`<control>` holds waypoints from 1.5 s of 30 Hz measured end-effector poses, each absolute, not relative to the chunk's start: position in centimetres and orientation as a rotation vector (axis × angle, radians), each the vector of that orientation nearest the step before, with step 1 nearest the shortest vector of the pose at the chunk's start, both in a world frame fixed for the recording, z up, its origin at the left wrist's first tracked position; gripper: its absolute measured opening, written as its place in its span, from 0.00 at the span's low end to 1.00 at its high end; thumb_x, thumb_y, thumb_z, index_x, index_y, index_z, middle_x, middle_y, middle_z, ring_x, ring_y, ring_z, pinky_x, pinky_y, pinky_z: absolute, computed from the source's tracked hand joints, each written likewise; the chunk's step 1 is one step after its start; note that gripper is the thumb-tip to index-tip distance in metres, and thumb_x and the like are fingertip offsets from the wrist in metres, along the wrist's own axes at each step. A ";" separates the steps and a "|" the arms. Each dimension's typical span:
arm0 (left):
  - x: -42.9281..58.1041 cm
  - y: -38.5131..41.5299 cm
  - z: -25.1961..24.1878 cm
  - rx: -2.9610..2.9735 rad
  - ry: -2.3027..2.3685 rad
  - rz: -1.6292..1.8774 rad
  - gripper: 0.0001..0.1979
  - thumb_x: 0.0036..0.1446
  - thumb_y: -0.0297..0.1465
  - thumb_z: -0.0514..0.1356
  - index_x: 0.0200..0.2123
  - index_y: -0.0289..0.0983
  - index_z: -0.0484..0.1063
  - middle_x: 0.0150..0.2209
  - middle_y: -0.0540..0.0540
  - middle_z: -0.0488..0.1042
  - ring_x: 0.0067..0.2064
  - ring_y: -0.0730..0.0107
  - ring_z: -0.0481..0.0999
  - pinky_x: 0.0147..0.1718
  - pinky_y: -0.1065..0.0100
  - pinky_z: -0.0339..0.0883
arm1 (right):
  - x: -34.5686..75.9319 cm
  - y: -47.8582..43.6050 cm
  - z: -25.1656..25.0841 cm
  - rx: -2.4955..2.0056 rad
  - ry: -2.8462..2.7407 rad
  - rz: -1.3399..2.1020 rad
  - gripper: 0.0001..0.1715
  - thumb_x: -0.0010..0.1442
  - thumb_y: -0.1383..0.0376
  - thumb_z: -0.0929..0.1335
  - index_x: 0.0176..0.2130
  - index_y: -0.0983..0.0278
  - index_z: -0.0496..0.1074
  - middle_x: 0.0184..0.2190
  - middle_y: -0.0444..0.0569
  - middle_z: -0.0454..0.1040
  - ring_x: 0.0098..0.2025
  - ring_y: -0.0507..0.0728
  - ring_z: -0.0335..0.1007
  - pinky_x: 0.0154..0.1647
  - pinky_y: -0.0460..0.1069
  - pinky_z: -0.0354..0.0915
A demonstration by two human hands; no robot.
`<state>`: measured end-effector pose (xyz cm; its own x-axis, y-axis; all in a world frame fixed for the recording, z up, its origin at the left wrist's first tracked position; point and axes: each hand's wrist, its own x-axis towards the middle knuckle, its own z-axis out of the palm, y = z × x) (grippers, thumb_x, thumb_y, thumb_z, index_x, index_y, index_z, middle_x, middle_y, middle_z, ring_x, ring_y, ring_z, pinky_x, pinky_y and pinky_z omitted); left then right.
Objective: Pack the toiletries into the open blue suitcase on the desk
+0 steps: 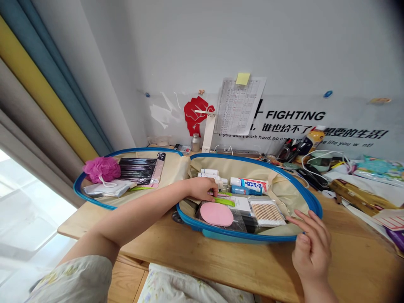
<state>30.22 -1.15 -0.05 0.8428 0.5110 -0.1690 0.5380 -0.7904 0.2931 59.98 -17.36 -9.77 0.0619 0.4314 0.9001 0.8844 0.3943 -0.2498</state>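
An open case with a blue rim (pixel 249 235) and beige lining lies on the wooden desk. My left hand (pixel 203 188) reaches into its right half, fingers bent down at the end of a green item (pixel 222 201); what the fingertips hold is hidden. Around it lie a pink oval sponge (pixel 216 214), cotton swabs (pixel 267 212), a toothpaste tube (pixel 249 184), a blue tube (pixel 246 190) and small white bottles (pixel 209 172). My right hand (pixel 312 242) is at the right front rim, fingers apart, with nothing in it.
The case's left half holds a pink bath puff (pixel 102 169), a black item pack (pixel 138 170) and a white packet (pixel 109 188). Bottles, cables and a gold packet (pixel 360 196) crowd the desk's right side. A white lamp (pixel 208 132) stands behind the case.
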 end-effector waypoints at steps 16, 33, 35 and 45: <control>26.5 -2.2 4.3 2.575 0.913 0.336 0.16 0.65 0.38 0.52 0.50 0.39 0.74 0.51 0.44 0.75 0.50 0.65 0.74 0.50 0.69 0.66 | 60.1 -17.2 -9.7 -1.188 -1.558 -0.524 0.22 0.69 0.57 0.57 0.42 0.65 0.76 0.46 0.58 0.77 0.60 0.69 0.66 0.59 0.67 0.61; 8.4 -1.9 -0.3 2.409 1.911 -0.547 0.20 0.47 0.30 0.58 0.44 0.42 0.78 0.48 0.39 0.78 0.50 0.50 0.77 0.47 0.59 0.69 | 59.9 -17.3 -9.7 -1.210 -1.560 -0.527 0.21 0.68 0.59 0.57 0.42 0.64 0.76 0.47 0.59 0.77 0.61 0.69 0.65 0.59 0.66 0.62; 8.2 -1.9 -0.6 2.418 1.906 -0.556 0.19 0.46 0.30 0.58 0.43 0.43 0.78 0.47 0.39 0.78 0.50 0.49 0.76 0.46 0.58 0.69 | 60.0 -17.3 -9.7 -1.225 -1.557 -0.526 0.21 0.68 0.59 0.57 0.42 0.64 0.76 0.47 0.58 0.77 0.61 0.69 0.65 0.59 0.66 0.62; 8.5 -2.3 -0.5 2.460 1.860 -0.496 0.16 0.47 0.32 0.57 0.40 0.40 0.77 0.45 0.38 0.78 0.48 0.50 0.77 0.45 0.58 0.70 | 59.9 -17.2 -9.7 -1.179 -1.563 -0.532 0.20 0.68 0.61 0.58 0.43 0.65 0.75 0.46 0.59 0.77 0.61 0.69 0.65 0.59 0.66 0.61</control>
